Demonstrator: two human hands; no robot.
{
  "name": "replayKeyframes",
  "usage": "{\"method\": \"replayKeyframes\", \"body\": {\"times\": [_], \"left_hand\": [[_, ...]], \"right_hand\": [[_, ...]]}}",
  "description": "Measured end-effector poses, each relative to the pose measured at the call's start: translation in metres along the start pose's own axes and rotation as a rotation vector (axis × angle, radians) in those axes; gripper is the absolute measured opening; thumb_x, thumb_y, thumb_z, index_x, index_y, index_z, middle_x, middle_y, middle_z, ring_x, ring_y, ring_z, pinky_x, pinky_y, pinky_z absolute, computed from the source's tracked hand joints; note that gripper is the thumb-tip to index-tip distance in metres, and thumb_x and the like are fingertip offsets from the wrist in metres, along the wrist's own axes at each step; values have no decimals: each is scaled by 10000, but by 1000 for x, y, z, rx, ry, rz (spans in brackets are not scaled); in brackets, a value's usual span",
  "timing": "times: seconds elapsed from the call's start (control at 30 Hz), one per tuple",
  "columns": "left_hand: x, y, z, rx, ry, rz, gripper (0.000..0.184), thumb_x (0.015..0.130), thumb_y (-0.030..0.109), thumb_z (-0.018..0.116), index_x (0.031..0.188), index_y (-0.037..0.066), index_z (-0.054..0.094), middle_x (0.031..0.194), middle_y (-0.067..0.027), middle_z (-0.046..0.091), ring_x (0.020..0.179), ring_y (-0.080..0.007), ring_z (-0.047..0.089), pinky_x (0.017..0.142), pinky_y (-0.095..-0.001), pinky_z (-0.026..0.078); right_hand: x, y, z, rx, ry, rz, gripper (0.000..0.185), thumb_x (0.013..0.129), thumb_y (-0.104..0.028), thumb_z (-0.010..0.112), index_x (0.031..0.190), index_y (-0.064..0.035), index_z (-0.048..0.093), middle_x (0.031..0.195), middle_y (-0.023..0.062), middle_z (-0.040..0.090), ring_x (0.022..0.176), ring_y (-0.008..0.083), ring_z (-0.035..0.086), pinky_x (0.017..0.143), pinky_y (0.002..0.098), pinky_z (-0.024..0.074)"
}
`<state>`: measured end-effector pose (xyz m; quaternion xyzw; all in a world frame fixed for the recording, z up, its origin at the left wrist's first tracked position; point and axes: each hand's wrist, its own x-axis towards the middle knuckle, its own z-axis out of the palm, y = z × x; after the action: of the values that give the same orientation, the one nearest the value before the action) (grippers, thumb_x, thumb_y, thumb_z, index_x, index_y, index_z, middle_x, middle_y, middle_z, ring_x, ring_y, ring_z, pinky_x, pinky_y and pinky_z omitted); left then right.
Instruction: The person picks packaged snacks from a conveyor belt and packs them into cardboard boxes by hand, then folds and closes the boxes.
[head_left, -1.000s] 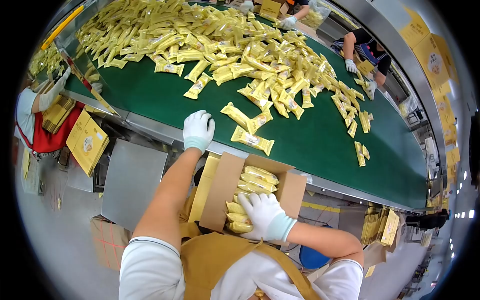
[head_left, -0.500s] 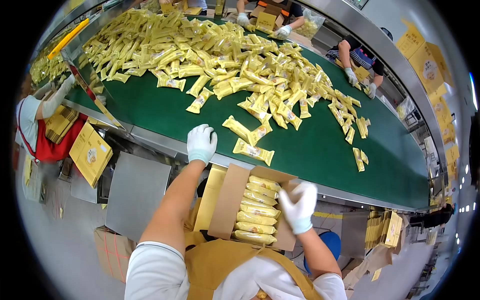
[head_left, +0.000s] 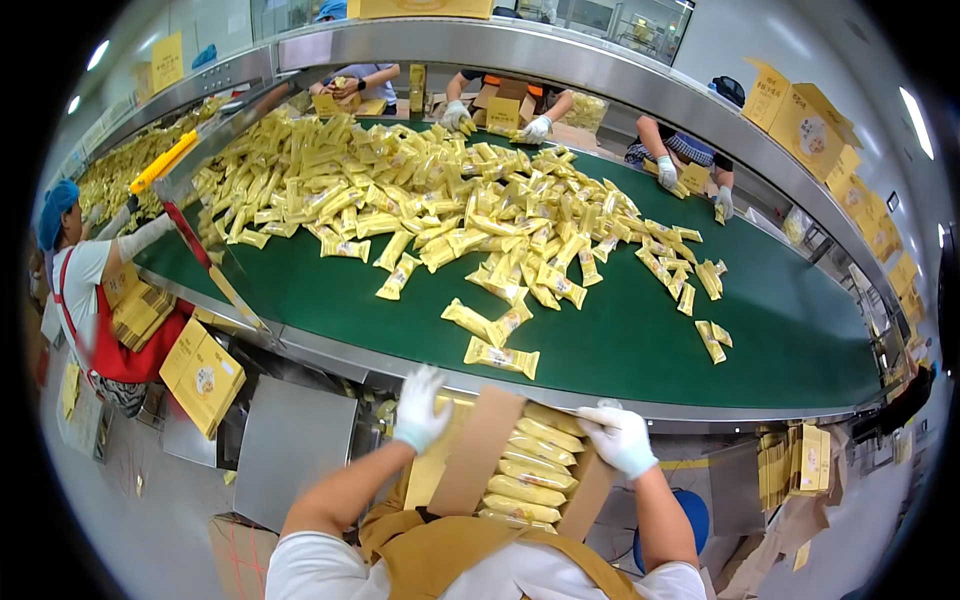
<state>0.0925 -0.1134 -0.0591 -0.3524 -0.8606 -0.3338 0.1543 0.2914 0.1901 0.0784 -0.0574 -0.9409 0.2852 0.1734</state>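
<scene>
An open cardboard box (head_left: 478,450) stands in front of my body, with several yellow wrapped snack packets (head_left: 533,472) lined up inside. My right hand (head_left: 618,440), in a white glove, has its fingers closed over the far right edge of this box. My left hand (head_left: 423,408), also gloved and slightly blurred, is raised left of the box by the belt's near edge, fingers stretched and thumb apart, holding nothing. Just beyond, a loose packet (head_left: 501,357) lies on the green conveyor belt (head_left: 620,350).
A big heap of yellow packets (head_left: 400,190) covers the belt's far left. Co-workers' gloved hands (head_left: 537,130) work across the belt. A worker in a red apron (head_left: 125,340) stands at left. Folded cartons (head_left: 203,378) lie near a metal table (head_left: 295,435); more cartons (head_left: 808,460) stand at right.
The view has tilted up, showing more of the far side. My left hand has come back from the belt toward the box. My right hand has moved onto the box's far right edge.
</scene>
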Motion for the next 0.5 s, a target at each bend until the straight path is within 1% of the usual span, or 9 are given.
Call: {"method": "replayKeyframes", "body": {"times": [0.07,0.1,0.13,0.17,0.2,0.27,0.37,0.4,0.5], "left_hand": [[-28,28,-11,-152,-89,-40,490,833,248,708,1267,54,591,1336,-208,573,1297,-402,497,1112,-491,389],[-39,38,-14,-181,-162,-25,490,830,241,713,1264,48,591,1288,-201,603,1193,-398,560,1055,-485,434],[-35,53,-26,-242,-308,22,491,813,215,723,1252,39,591,1227,-197,633,1091,-391,602,984,-463,484],[-46,53,-8,-377,-569,-108,540,812,218,760,1285,27,582,1163,-186,663,1048,-355,631,898,-428,528],[-59,59,4,-670,-809,-393,745,825,265,796,1446,35,457,1313,-188,602,1139,-319,626,884,-406,546],[-52,99,9,-767,-898,-402,982,837,350,811,1578,63,233,1504,-161,454,1231,-295,591,942,-396,545],[-37,133,30,-1048,-705,-385,1068,874,347,787,1600,77,53,1596,-168,309,1304,-301,542,1054,-406,490],[-28,141,44,-1127,-605,-381,1057,886,345,776,1597,72,43,1590,-177,316,1309,-300,537,1068,-405,478],[1,155,76,-1353,-302,-361,1025,922,338,741,1588,57,14,1570,-203,338,1325,-297,524,1108,-403,441]], "right_hand": [[-10,1,-16,42,174,58,194,840,-178,773,1023,-112,783,933,146,747,839,322,725,767,362,573],[-13,7,-23,76,242,115,197,851,-185,768,1026,-96,780,921,164,744,817,311,734,736,350,576],[-16,20,-30,24,275,240,204,857,-200,768,1019,-77,778,886,183,737,775,309,733,708,348,571],[-19,37,-35,-27,306,366,218,863,-216,768,1012,-57,776,851,201,729,734,308,732,681,346,566],[-19,54,-36,-28,343,568,267,859,-253,774,996,-23,766,801,230,711,731,341,727,666,373,554],[-20,80,-39,-156,318,573,327,883,-312,731,954,8,746,778,245,697,757,398,704,667,425,544],[-18,90,-42,-90,279,454,356,906,-322,688,909,32,727,756,252,685,758,421,688,676,442,542],[-17,91,-44,-38,280,392,364,911,-322,677,896,39,722,749,253,681,755,425,685,679,445,542],[-19,89,-51,-65,106,552,277,906,-203,678,957,67,708,869,240,730,822,363,731,682,401,535]]}}
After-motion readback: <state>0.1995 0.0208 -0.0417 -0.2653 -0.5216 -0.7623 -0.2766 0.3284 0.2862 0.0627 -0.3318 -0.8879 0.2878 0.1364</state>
